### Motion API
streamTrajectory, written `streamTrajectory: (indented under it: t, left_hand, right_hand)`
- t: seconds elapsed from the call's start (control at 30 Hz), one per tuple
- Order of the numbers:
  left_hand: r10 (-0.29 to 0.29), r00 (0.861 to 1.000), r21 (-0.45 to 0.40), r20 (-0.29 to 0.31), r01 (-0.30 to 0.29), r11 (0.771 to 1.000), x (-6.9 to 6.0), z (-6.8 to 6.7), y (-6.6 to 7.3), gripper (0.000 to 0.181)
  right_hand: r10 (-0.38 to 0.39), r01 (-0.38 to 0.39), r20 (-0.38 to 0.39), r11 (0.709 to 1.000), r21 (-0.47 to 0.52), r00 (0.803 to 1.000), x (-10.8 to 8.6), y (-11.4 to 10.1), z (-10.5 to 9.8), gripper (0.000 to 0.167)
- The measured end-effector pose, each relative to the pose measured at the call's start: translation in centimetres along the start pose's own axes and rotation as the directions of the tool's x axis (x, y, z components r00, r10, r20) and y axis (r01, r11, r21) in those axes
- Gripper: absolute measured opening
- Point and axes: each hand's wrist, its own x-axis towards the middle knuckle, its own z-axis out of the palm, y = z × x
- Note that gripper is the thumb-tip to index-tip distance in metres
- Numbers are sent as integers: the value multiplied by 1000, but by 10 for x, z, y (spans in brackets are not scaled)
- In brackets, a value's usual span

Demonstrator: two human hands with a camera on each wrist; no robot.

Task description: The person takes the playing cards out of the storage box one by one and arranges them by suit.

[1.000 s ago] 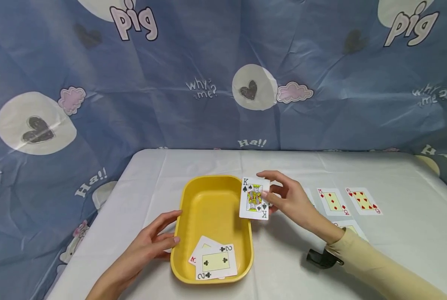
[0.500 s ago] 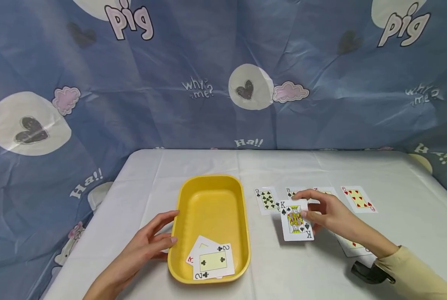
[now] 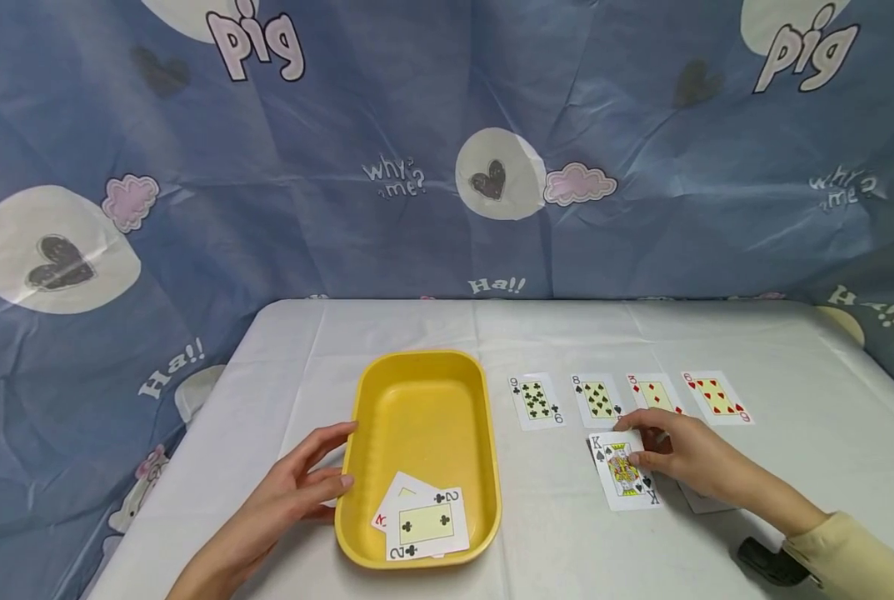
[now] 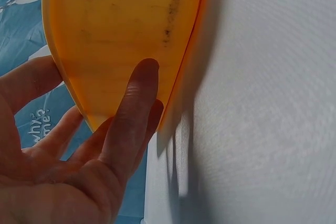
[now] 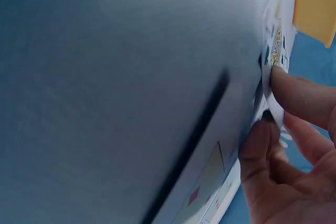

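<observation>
My left hand (image 3: 294,477) holds the left wall of a yellow tray (image 3: 494,475). In the left wrist view, digits reach over its rim while other fingers press the outer wall. At the tray's near end lie a two of clubs (image 3: 427,523) and a partly covered red card (image 3: 411,483). To the right, my right hand (image 3: 686,454) pinches a king of spades (image 3: 621,473), thumb on its face and fingers behind. The king is close to the table below the eight of spades (image 3: 596,400); whether it touches the cloth I cannot tell.
In a row behind the right hand lie a nine of clubs (image 3: 536,402), a three of diamonds (image 3: 651,392) and a six of hearts (image 3: 717,398). Another card (image 3: 697,497) is mostly hidden beneath the right hand. White cloth (image 3: 551,329) covers the table; a patterned blue curtain (image 3: 387,242) hangs behind.
The right hand has carried the king of spades from over the tray's right rim rightward and down towards the table, uncovering the nine and eight. The left hand stays on the tray.
</observation>
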Motion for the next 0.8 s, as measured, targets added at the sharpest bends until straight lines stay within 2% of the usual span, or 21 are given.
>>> streamTrajectory:
  t: [0.07,0.17,0.47,0.57,0.8]
  left_hand:
    - [-3,1000,1,-3,3,1000,0,0,0,66]
    - [-2,1000,1,-3,2,1000,-1,0,0,66]
    - [9,1000,-3,6,-9,1000,-2,-1,1,66]
    - [16,1000,-6,11,-16,1000,-2,-1,0,66]
    - [13,1000,-8,10,-13,1000,-1,0,0,65]
  right_hand:
    - [2,-2,-12,998,-70,1000,-2,0,1,34]
    - [3,-5,-20,993,-120,1000,-3,-1,1,35]
    - [37,-37,-3,996,-83,999,-4,-1,0,34]
    - [6,-7,-11,998,-58,1000,-2,-3,1,33]
    - [-134,136,-82,991,20,988,17,-17,6,33]
